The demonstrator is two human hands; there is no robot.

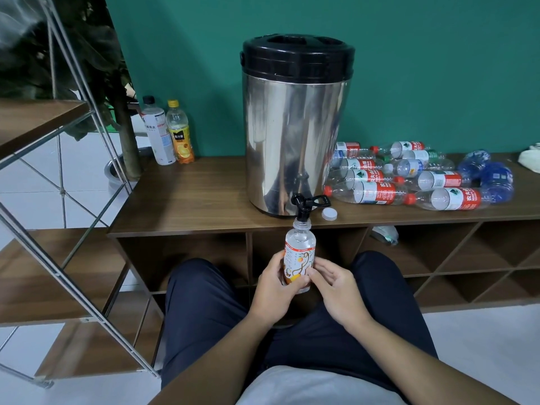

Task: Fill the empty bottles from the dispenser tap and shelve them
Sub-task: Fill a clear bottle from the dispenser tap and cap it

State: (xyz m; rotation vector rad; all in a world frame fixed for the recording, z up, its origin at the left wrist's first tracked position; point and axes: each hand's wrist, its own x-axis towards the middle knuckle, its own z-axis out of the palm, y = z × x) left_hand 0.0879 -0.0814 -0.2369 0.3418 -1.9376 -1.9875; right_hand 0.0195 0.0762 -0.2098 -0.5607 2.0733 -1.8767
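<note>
A steel dispenser (295, 133) with a black lid stands on the low wooden cabinet (190, 200). Its black tap (304, 204) juts over the front edge. Right under the tap I hold a small clear bottle (298, 255) with an orange and white label, its open mouth at the spout. My left hand (273, 290) grips the bottle's lower body. My right hand (336, 290) rests its fingertips against the bottle's right side. A white cap (329, 213) lies on the cabinet top beside the tap. Several empty bottles (415, 176) lie in a heap to the dispenser's right.
Two upright bottles (169, 133), one white-labelled and one yellow, stand at the back left of the cabinet. A wood and metal shelf rack (52, 229) rises on the left. Open cubbies (467, 258) run beneath the cabinet top. My knees are close to the cabinet front.
</note>
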